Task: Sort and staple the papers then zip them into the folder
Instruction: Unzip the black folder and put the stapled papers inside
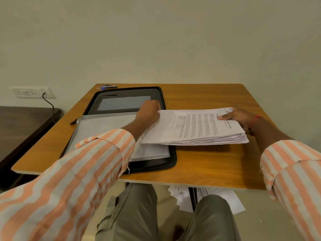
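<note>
A thick stack of printed papers point(196, 127) is held between both hands just above the table, its left end over the open black zip folder point(132, 100). My left hand point(149, 110) grips the stack's left edge. My right hand point(241, 119) grips the right end, thumb on the top sheet. A clear plastic sleeve point(104, 126) lies inside the folder's near half. A small stapler point(109, 86) sits at the table's far left edge, behind the folder.
The wooden table point(208, 164) stands against a plain wall. Loose white sheets point(208, 199) lie on the floor under it, by my knees. A dark cabinet point(22, 122) stands to the left, below a wall socket point(31, 92) with a cable.
</note>
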